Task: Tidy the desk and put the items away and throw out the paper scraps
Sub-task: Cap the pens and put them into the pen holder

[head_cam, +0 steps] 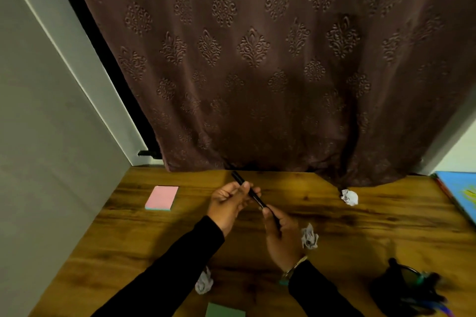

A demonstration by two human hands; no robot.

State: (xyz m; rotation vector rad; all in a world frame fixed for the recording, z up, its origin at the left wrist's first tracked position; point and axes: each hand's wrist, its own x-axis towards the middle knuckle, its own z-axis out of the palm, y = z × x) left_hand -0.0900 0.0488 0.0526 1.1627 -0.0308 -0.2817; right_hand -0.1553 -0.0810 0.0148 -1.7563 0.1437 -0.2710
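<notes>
Above the middle of the wooden desk (128, 244) both my hands hold one black pen (253, 195). My left hand (228, 204) pinches its far end, my right hand (282, 235) grips its near end. Three crumpled paper scraps lie on the desk: one at the back right (349, 197), one beside my right wrist (309, 237), one under my left forearm (204, 281). A pink sticky-note pad (162, 197) lies at the back left. A green pad (224, 310) shows at the front edge.
A black pen holder (401, 288) with several pens stands at the front right. A blue book (461, 193) lies at the right edge. A brown patterned curtain (257, 59) hangs behind the desk, and a grey wall (38, 136) borders the left.
</notes>
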